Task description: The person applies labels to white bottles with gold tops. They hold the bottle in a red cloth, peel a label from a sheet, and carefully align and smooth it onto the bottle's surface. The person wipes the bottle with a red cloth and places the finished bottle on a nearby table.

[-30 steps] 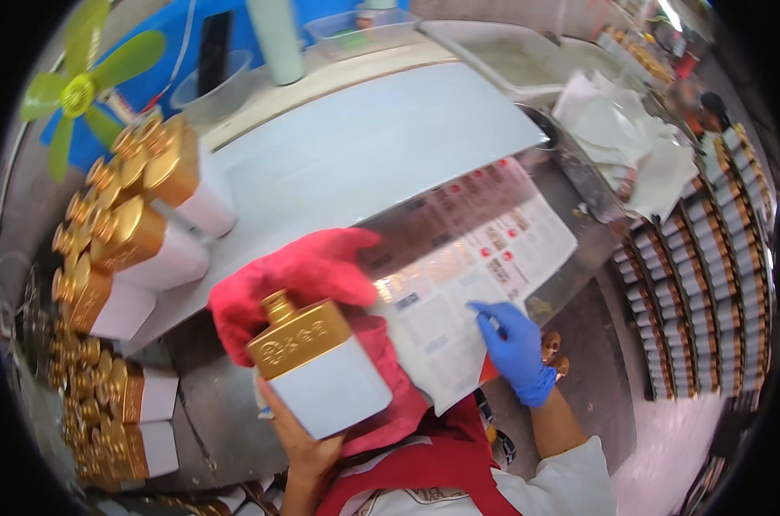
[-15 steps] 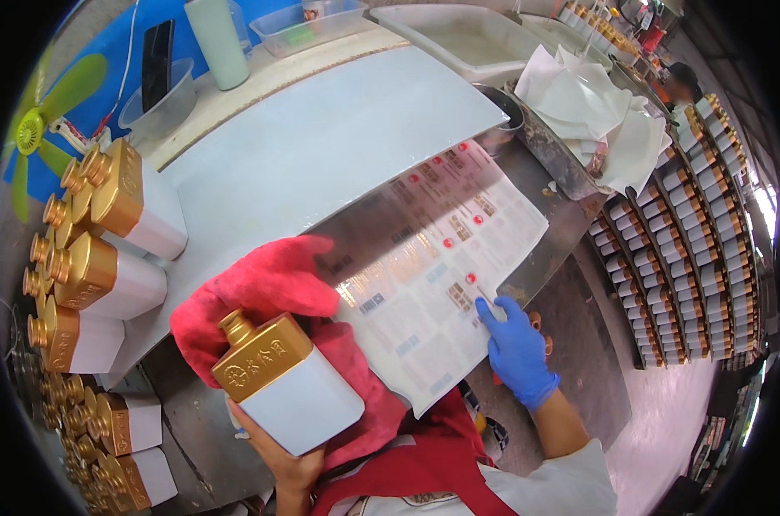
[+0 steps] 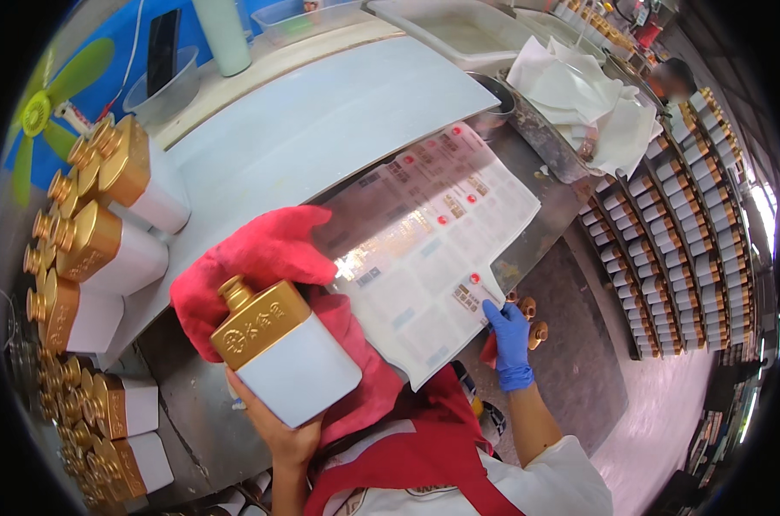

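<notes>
My bare left hand (image 3: 280, 437) is closed around the lower side of a flask-shaped bottle (image 3: 299, 374), its gold embossed shoulder and neck tilted toward the upper left and its body white. Behind the bottle lies a crumpled red cloth (image 3: 265, 245). To the right, my right hand (image 3: 510, 340), in a blue glove, pinches the edge of a printed decal (image 3: 471, 295) with a red dot and gold marks. That decal juts out at the near right edge of a wet, shiny decal sheet (image 3: 446, 249); whether it is fully detached I cannot tell.
Several gold-and-white bottles (image 3: 123, 245) stand at the left by a green fan (image 3: 37, 112). A pale board (image 3: 321, 107) spans the bench, with a water tray (image 3: 454, 34) and white paper sheets (image 3: 570, 82) beyond. Racks of bottles (image 3: 682, 232) and a person (image 3: 672, 82) are at the right.
My right hand has drawn toward me and slightly right, pulling the decal outward from the sheet. My left hand still holds the bottle. The whole view has shifted a little.
</notes>
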Available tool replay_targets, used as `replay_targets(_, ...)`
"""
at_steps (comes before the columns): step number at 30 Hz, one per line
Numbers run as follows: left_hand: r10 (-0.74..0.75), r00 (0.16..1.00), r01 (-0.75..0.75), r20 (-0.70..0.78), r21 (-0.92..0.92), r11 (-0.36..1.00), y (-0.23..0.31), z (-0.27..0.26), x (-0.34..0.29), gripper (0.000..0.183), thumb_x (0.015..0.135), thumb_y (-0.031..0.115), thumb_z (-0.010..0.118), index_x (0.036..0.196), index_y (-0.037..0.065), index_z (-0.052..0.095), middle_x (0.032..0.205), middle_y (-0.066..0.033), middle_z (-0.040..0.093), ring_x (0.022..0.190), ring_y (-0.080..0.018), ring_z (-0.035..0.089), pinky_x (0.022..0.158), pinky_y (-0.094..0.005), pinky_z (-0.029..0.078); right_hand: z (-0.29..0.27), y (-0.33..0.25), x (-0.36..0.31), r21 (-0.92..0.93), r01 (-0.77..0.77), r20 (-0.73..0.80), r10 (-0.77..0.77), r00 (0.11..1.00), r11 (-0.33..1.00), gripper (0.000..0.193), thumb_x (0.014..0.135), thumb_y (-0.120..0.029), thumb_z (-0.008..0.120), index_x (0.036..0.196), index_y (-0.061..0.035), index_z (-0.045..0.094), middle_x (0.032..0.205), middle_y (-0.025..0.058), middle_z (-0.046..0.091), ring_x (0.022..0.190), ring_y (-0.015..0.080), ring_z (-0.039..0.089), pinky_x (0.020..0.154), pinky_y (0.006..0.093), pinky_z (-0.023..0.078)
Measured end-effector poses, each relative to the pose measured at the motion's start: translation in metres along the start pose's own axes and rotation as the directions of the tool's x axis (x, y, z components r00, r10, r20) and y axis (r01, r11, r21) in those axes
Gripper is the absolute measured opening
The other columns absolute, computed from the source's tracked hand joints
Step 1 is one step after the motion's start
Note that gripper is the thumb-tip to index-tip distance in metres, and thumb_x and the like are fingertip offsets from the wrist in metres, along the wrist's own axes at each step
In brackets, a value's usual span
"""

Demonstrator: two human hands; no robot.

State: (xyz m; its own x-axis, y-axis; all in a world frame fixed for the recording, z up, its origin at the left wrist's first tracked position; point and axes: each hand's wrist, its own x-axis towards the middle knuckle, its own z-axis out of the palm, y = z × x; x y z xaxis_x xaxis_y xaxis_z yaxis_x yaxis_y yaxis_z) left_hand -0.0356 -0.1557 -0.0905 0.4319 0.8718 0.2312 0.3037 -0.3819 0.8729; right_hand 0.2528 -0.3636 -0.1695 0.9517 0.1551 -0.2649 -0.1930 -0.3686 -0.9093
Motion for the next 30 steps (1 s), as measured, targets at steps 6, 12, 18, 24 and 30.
replay_targets(6,0.045,0.999,-0.046,0.015,0.052,0.998,-0.003,-0.004,-0.001,0.117,0.063,0.020,0.084,0.144,-0.010,0.005,0.134,-0.0253,0.041,0.121,-0.0390,0.044,0.104,-0.0428,0.031,-0.019,-0.023,-0.005,-0.140,0.182,0.004,-0.184,0.983,0.973,0.020,0.080,-0.017,0.073,0.080,0.0009,0.065,0.068,0.0008,0.060,0.064,0.0071,0.052,0.059,0.0238,0.042)
replay_targets(12,0.197,0.980,-0.194,0.012,0.242,0.951,0.002,-0.011,0.005,0.120,0.063,0.026,0.086,0.144,-0.009,0.005,0.133,-0.0241,0.043,0.120,-0.0390,0.046,0.104,-0.0440,0.033,-0.046,-0.090,-0.024,-0.714,0.584,0.251,-0.636,0.730,0.388,0.008,0.078,-0.016,0.067,0.079,-0.0084,0.064,0.078,0.0081,0.059,0.065,0.0236,0.060,0.060,0.0327,0.048)
replay_targets(18,0.211,0.977,-0.213,0.040,0.052,0.976,-0.005,-0.017,0.002,0.122,0.062,0.034,0.086,0.145,-0.008,0.006,0.141,-0.0260,0.032,0.129,-0.0414,0.034,0.108,-0.0469,0.026,-0.021,-0.155,-0.057,-0.579,0.733,0.467,-0.593,0.656,0.356,0.010,0.075,-0.009,0.071,0.075,-0.0022,0.064,0.070,0.0095,0.056,0.058,0.0211,0.058,0.055,0.0302,0.045)
replay_targets(24,0.077,0.992,-0.034,0.097,-0.386,0.922,-0.020,-0.024,-0.006,0.119,0.070,0.055,0.075,0.147,-0.005,0.007,0.147,-0.0219,0.025,0.138,-0.0339,0.024,0.112,-0.0426,0.017,0.044,-0.215,-0.121,-0.131,0.747,0.766,-0.412,0.494,0.652,0.009,0.072,-0.006,0.075,0.079,-0.0036,0.069,0.069,0.0041,0.060,0.058,0.0109,0.056,0.054,0.0240,0.045)
replay_targets(30,-0.025,0.998,0.053,0.055,-0.591,0.805,-0.012,-0.022,-0.001,0.108,0.080,0.072,0.050,0.146,-0.005,0.012,0.148,-0.0188,0.025,0.136,-0.0270,0.025,0.112,-0.0380,0.019,0.119,-0.191,-0.139,0.048,0.357,0.841,-0.231,0.490,0.933,0.014,0.077,-0.011,0.076,0.082,0.0001,0.068,0.072,0.0024,0.064,0.064,0.0050,0.056,0.059,0.0213,0.046)
